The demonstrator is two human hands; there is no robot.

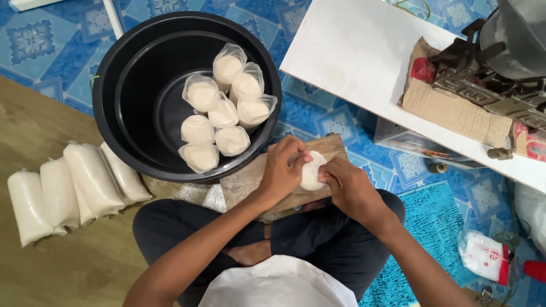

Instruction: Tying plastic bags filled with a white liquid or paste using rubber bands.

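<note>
I see both hands meeting over a wooden board [250,181] that lies across the lap. My left hand [282,170] and right hand [348,187] are both closed around a small white bag [311,170], fingers pinched on it from either side, so the bag sits clamped between them just above the board's far end. Just beyond the board stands a big black tub [122,91] on the blue patterned floor, and eight filled, tied white bags [224,111] lie clustered in its bottom. To the left of the tub, on the brown floor, a row of longer white packs [62,190] lies side by side. A white table [364,54] stands to the right, with a cardboard box [449,108] on it.
</note>
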